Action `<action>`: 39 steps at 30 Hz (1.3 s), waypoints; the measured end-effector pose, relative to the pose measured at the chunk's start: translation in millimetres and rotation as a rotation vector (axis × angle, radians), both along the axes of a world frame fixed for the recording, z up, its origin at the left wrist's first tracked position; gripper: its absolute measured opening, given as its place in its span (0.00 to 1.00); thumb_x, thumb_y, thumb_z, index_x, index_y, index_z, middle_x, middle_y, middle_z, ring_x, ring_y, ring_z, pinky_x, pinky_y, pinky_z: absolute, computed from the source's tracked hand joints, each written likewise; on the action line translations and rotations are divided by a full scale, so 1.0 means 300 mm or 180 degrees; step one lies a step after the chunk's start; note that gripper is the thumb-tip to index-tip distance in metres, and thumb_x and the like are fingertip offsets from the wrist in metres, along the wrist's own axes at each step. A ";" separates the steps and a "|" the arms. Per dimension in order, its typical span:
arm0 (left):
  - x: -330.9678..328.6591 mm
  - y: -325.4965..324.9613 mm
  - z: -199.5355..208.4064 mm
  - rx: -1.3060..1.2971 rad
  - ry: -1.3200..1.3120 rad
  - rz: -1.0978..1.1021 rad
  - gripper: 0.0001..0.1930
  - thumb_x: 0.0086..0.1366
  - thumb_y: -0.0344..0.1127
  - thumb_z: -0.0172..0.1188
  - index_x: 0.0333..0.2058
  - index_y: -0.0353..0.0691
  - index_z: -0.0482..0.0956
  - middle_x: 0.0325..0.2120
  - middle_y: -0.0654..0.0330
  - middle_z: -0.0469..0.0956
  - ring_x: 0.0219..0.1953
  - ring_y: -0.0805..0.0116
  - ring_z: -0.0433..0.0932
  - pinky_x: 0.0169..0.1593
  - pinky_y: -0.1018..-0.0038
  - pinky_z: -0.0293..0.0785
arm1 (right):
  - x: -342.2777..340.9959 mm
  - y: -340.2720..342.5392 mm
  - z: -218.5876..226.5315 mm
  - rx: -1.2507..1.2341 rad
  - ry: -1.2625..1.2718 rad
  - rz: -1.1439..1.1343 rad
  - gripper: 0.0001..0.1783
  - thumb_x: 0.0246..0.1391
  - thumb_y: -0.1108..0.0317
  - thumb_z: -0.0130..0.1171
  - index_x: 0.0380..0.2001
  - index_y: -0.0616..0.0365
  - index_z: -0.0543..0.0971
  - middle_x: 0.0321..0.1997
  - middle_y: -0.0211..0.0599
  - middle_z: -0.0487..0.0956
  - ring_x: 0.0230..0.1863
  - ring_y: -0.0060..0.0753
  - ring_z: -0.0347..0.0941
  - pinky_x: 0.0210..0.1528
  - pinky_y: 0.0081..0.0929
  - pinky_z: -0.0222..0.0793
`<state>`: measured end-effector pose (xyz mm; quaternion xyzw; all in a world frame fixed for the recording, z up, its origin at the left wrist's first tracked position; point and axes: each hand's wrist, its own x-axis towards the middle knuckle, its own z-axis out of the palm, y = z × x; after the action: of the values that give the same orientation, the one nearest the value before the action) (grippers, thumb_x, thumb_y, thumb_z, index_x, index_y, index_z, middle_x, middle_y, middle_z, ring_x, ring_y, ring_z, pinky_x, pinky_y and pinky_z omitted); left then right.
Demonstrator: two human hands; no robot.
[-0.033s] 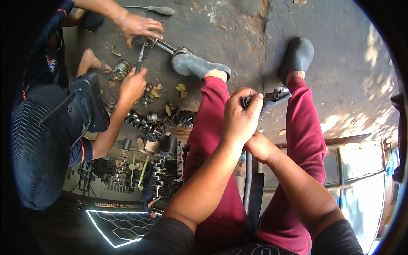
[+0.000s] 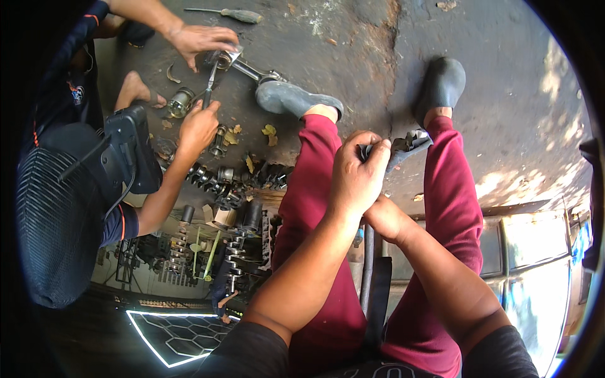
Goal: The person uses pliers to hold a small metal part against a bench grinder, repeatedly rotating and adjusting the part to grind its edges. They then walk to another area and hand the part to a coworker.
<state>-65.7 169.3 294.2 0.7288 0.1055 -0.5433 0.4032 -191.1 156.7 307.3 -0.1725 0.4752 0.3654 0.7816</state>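
My left hand (image 2: 358, 171) is closed around a crumpled dark grey piece (image 2: 411, 141) that sticks out to the right, held between my knees. My right hand (image 2: 386, 217) sits just under the left wrist, fist-like, at the top of a black tube (image 2: 367, 271) that runs down between my legs; its fingers are mostly hidden. I sit in maroon trousers (image 2: 444, 189) with grey shoes (image 2: 291, 97) on the concrete floor.
At the left a person in a dark blue shirt (image 2: 60, 208) works with both hands (image 2: 198, 126) and a thin tool on a metal connecting rod (image 2: 249, 68). Several engine parts (image 2: 217, 179) lie beside my left leg. A screwdriver (image 2: 230, 13) lies at the top.
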 end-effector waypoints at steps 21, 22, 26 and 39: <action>0.018 -0.010 0.006 -0.0191 -0.0128 0.0062 0.08 0.63 0.30 0.61 0.29 0.31 0.75 0.28 0.54 0.77 0.32 0.61 0.77 0.39 0.69 0.72 | 0.036 -0.021 0.013 0.0028 0.0092 0.0025 0.24 0.57 0.56 0.57 0.42 0.72 0.80 0.38 0.45 0.83 0.39 0.35 0.78 0.45 0.33 0.73; 0.023 -0.011 0.002 -0.0186 -0.0120 0.0041 0.08 0.63 0.30 0.61 0.29 0.31 0.75 0.27 0.54 0.77 0.32 0.61 0.77 0.39 0.69 0.72 | 0.044 -0.025 0.014 0.0016 0.0189 0.0116 0.24 0.57 0.56 0.57 0.42 0.72 0.80 0.38 0.45 0.83 0.39 0.35 0.78 0.45 0.33 0.73; 0.041 -0.014 -0.001 -0.0120 -0.0092 0.0020 0.08 0.63 0.30 0.60 0.28 0.31 0.75 0.26 0.55 0.76 0.31 0.63 0.77 0.38 0.69 0.71 | 0.076 -0.018 0.024 -0.0135 0.0184 -0.0124 0.25 0.58 0.55 0.56 0.42 0.71 0.80 0.37 0.45 0.84 0.39 0.37 0.79 0.46 0.33 0.73; 0.102 -0.002 0.017 -0.0090 -0.0206 0.0138 0.08 0.64 0.29 0.60 0.28 0.31 0.76 0.25 0.60 0.74 0.29 0.72 0.71 0.35 0.73 0.68 | 0.104 -0.073 0.024 0.0205 0.0250 0.0143 0.25 0.57 0.54 0.57 0.41 0.71 0.80 0.35 0.45 0.84 0.36 0.32 0.79 0.43 0.29 0.73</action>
<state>-35.3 168.6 299.3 0.7377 0.1005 -0.5120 0.4284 -160.0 135.0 314.6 -0.1433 0.4895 0.4045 0.7591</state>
